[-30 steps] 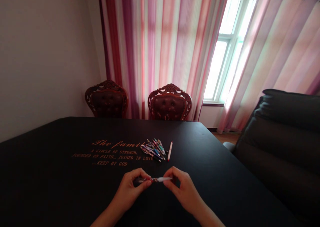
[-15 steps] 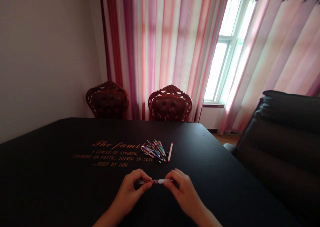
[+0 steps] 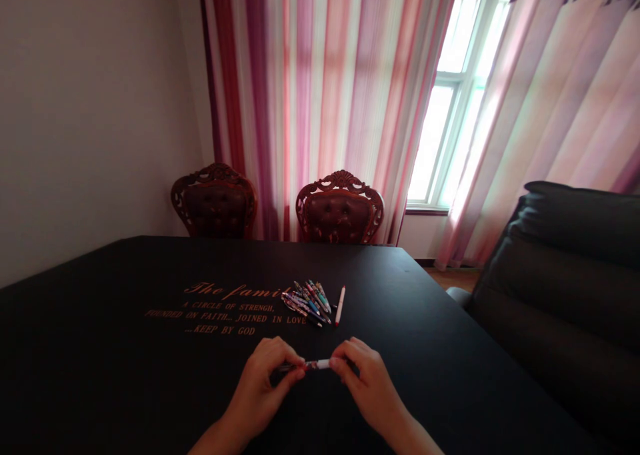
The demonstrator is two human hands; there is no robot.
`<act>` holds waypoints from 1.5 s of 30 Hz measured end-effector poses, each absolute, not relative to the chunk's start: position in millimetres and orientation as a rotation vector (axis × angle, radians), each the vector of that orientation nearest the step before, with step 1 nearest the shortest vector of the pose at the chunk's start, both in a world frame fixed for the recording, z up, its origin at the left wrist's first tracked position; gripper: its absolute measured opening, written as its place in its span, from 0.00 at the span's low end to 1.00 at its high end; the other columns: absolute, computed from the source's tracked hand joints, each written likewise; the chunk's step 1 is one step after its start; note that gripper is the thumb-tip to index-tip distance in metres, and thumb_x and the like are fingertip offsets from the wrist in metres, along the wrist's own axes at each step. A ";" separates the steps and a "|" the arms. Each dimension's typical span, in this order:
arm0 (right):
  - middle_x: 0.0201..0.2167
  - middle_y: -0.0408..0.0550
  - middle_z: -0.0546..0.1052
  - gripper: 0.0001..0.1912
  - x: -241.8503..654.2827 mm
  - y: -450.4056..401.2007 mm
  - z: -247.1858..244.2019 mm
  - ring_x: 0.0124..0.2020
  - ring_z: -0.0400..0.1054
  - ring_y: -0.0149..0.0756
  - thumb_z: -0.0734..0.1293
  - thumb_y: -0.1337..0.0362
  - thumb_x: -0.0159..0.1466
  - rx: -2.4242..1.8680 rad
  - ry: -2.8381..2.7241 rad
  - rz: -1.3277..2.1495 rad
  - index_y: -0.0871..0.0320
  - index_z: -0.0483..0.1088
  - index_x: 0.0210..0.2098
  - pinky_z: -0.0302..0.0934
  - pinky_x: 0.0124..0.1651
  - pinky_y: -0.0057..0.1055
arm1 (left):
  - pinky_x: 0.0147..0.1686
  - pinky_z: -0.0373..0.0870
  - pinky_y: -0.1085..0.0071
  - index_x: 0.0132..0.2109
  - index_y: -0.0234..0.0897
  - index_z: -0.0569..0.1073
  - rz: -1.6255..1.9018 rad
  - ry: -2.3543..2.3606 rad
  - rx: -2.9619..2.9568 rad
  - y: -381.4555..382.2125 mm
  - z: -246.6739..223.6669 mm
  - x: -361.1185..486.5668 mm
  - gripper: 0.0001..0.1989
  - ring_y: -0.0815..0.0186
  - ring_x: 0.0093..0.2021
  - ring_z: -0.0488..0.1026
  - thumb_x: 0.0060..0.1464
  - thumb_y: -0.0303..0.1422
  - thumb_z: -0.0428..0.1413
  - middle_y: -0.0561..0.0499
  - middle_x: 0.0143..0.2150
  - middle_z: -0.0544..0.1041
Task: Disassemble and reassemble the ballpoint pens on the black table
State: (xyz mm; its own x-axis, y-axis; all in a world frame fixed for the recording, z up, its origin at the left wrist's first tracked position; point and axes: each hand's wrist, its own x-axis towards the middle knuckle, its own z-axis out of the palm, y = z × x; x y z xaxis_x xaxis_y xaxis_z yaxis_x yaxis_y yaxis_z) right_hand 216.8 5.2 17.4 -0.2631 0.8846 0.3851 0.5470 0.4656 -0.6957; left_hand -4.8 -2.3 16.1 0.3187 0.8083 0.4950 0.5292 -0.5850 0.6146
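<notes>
Between my two hands, just above the black table (image 3: 125, 381), a pen (image 3: 313, 365) lies sideways. It has a patterned, reddish-dark part on the left and a white part on the right. My left hand (image 3: 267, 381) pinches the patterned part between thumb and fingers. The white end is pinched by the fingertips of my right hand (image 3: 363, 378). Beyond my hands lies a pile of several patterned pens (image 3: 310, 301), pointing different ways. Just right of the pile rests a single white pen (image 3: 341, 305) with a red tip.
Gold lettering (image 3: 225, 308) is printed on the table left of the pens. Two carved chairs (image 3: 340, 211) stand at the far edge, before striped curtains (image 3: 320, 95) and a window (image 3: 445, 108). A dark leather seat (image 3: 565, 308) is on the right.
My right hand's fingers have shifted slightly and now grip the tip of the white end. My left hand and the pens on the table look nearly the same.
</notes>
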 end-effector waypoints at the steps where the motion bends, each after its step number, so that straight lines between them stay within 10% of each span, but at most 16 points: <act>1: 0.24 0.42 0.70 0.15 216.8 5.2 15.0 0.30 0.65 0.33 0.62 0.61 0.67 -1.200 -1.961 0.530 0.57 0.70 0.25 0.54 0.35 0.28 | 0.38 0.62 0.67 0.35 0.40 0.74 1.144 1.169 2.304 -2.7 17.0 -4.3 0.04 0.62 0.36 0.72 0.58 0.34 0.58 0.52 0.33 0.78; 5: 0.17 0.40 0.65 0.24 216.6 4.8 11.3 0.26 0.64 0.32 0.57 0.58 0.70 -1.190 -1.973 0.551 0.57 0.66 0.19 0.54 0.34 0.29 | 0.40 0.61 0.66 0.36 0.40 0.73 1.128 1.120 2.408 -3.2 19.3 -3.6 0.03 0.64 0.35 0.72 0.60 0.31 0.56 0.53 0.33 0.78; 11: 0.31 0.41 0.73 0.02 215.6 4.4 20.9 0.34 0.68 0.33 0.67 0.66 0.63 -1.152 -1.876 0.656 0.55 0.73 0.35 0.58 0.37 0.28 | 0.40 0.62 0.66 0.38 0.40 0.73 1.096 1.272 2.316 -0.6 14.8 -4.2 0.01 0.63 0.38 0.71 0.59 0.31 0.57 0.52 0.35 0.77; 28: 0.19 0.42 0.69 0.24 212.1 6.3 4.4 0.27 0.64 0.34 0.53 0.60 0.72 -1.294 -2.044 0.393 0.56 0.65 0.21 0.53 0.36 0.31 | 0.43 0.51 0.61 0.43 0.47 0.76 0.957 1.327 2.642 -7.6 19.4 -1.2 0.08 0.62 0.37 0.72 0.60 0.30 0.55 0.53 0.34 0.79; 36: 0.32 0.43 0.74 0.02 216.0 5.5 16.5 0.36 0.67 0.36 0.67 0.65 0.63 -1.149 -1.966 0.552 0.56 0.72 0.34 0.58 0.41 0.30 | 0.43 0.50 0.61 0.42 0.47 0.76 0.987 1.365 2.585 -3.5 18.6 -5.4 0.08 0.62 0.37 0.71 0.57 0.28 0.58 0.54 0.33 0.78; 45: 0.21 0.43 0.72 0.19 213.3 4.0 14.1 0.29 0.67 0.34 0.63 0.57 0.66 -1.209 -1.945 0.559 0.58 0.71 0.22 0.56 0.36 0.29 | 0.43 0.50 0.61 0.43 0.46 0.76 1.000 1.350 2.709 -7.7 19.9 -5.8 0.09 0.62 0.37 0.71 0.59 0.27 0.55 0.53 0.33 0.79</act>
